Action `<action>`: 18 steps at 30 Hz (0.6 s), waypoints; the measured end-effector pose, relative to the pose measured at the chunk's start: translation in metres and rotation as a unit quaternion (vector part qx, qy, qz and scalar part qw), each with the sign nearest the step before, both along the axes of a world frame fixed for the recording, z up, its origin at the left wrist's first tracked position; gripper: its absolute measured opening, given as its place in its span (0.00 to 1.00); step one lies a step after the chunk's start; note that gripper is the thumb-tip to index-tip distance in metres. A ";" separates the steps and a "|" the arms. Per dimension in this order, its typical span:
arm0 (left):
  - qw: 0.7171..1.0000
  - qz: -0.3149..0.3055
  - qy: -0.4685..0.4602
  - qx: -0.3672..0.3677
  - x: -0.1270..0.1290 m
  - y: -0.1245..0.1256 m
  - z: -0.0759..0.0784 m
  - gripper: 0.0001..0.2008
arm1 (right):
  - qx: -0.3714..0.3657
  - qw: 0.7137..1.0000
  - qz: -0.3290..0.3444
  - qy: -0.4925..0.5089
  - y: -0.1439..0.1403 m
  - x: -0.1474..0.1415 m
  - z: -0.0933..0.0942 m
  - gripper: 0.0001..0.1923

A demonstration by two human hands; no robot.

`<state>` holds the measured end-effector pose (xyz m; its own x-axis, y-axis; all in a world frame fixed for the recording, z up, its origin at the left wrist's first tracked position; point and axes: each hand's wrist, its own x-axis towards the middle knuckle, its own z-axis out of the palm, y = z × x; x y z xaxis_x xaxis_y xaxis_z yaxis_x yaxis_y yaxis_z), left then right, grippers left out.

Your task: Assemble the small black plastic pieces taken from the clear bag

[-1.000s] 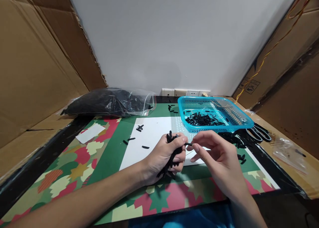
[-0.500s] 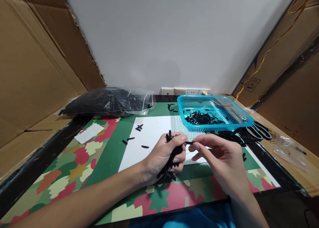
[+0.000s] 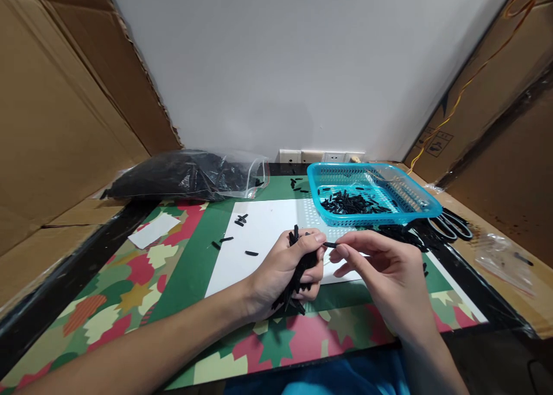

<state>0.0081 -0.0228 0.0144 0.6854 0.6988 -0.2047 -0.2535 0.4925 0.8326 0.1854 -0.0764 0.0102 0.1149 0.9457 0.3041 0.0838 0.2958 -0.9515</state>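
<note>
My left hand (image 3: 298,262) is closed around a bunch of short black strips (image 3: 288,294), whose ends poke out above and below the fingers. Between its thumb and forefinger and the fingertips of my right hand (image 3: 384,262) spans one small black piece (image 3: 330,245). The right thumb and forefinger pinch the piece's right end; the other right fingers are curled loosely. Beneath the hands lies a white sheet (image 3: 259,225). A few similar black pieces (image 3: 252,253) rest on the sheet, left of my hands.
A blue perforated basket (image 3: 317,211) holding many black pieces stands behind my right hand. Scissors (image 3: 451,228) and dark strips (image 3: 400,234) lie right of it. At the back left is a zip bag (image 3: 173,176) full of black material. Cardboard walls (image 3: 64,84) flank the table.
My right hand has shifted very slightly to the right, with the small black piece still pinched. The view has moved a little; otherwise things look the same.
</note>
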 end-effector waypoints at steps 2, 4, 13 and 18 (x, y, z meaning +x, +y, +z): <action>1.000 -0.003 -0.002 -0.001 0.000 0.000 0.000 0.16 | 0.000 1.000 0.000 0.001 0.000 0.000 0.000 0.05; 1.000 -0.007 -0.003 -0.001 -0.001 0.000 0.000 0.16 | -0.001 1.000 0.000 0.002 0.000 0.000 0.000 0.05; 1.000 -0.015 -0.003 0.006 -0.001 0.000 0.003 0.16 | -0.008 1.000 0.005 0.018 0.000 0.001 -0.001 0.05; 1.000 -0.008 0.006 0.009 0.000 -0.001 0.005 0.17 | -0.007 0.999 0.024 0.041 -0.001 0.003 -0.005 0.04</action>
